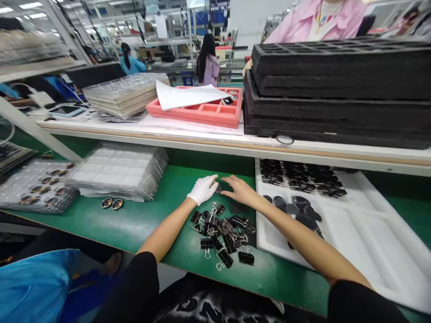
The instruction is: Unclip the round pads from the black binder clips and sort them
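Note:
My left hand (204, 189), in a white glove, pinches the edge of a small dark round disc (218, 187) between thumb and fingertips. Just right of it is my bare right hand (239, 190), its thumb and fingers apart around an open gap facing the disc. I cannot make out any contact between that hand and the disc. Below both hands, a loose heap of black binder clips (222, 231) with silver wire handles lies on the green tabletop (151, 224).
At right, a white foam tray (367, 233) holds rows of black clips (303, 177) and dark discs (305, 208). To the left are stacked clear trays (117, 172) and two round pieces (112, 204). A shelf (202, 142) spans overhead with black foam blocks (336, 107) and a red tray (198, 117).

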A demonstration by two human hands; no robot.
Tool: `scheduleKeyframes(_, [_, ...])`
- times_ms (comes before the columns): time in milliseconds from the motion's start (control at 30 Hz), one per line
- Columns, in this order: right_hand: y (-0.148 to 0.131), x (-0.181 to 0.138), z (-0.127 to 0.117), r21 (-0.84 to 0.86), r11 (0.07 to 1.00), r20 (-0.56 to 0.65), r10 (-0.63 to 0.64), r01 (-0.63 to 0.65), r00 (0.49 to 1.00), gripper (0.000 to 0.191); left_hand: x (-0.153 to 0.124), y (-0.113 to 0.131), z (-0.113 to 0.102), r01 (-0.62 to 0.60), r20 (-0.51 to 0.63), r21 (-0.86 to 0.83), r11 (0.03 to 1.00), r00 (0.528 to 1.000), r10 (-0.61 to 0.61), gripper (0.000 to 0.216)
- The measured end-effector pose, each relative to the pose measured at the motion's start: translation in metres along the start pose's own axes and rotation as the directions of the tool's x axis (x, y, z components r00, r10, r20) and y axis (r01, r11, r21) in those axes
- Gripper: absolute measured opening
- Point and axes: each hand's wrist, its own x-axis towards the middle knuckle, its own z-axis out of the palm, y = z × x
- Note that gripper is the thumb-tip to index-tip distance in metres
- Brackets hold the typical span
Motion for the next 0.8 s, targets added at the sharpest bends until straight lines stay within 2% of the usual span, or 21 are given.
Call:
scheduleKeyframes(133, [0.000,-0.033,-0.027,-0.225,0.974,0.147,0.046,-0.012,0.988,0.053,-0.005,0.010,0.005,0.027,-0.024,0.074,0.997,0.999,-0.025,0.064])
scheduleKeyframes(267, [0.007,-0.070,-0.034,-0.396,0.914,0.219,0.193,-0.093,0.957,0.052,-0.007,0.012,0.008,0.024,-0.009,0.103,0.994,1.000,-0.023,0.050])
scheduleKeyframes(333, [0.014,-0.087,-0.029,-0.429,0.893,0.177,0.228,-0.133,0.957,0.051,-0.008,0.011,0.008,0.011,-0.004,0.101,0.995,1.000,-0.011,0.049])
scheduleKeyframes(433, [0.033,-0.112,-0.015,-0.455,0.872,0.012,0.208,-0.180,0.978,0.055,-0.009,0.010,0.008,0.020,-0.010,0.090,0.996,1.000,-0.019,0.048])
scheduleKeyframes(533, [0.060,-0.131,0.002,-0.454,0.850,-0.108,0.245,-0.267,0.964,0.061,-0.007,0.010,0.009,0.061,-0.018,0.088,0.994,0.998,-0.059,0.044])
scheduleKeyframes(667, [0.090,-0.145,0.016,-0.327,0.902,-0.104,0.263,-0.283,0.959,0.068,-0.004,0.011,0.006,0.083,-0.008,0.104,0.991,0.997,-0.082,0.043])
scheduleKeyframes(800, [0.087,-0.154,0.010,-0.317,0.912,-0.069,0.251,-0.260,0.965,0.067,-0.009,0.013,-0.001,0.081,0.021,0.106,0.991,0.996,-0.084,0.053])
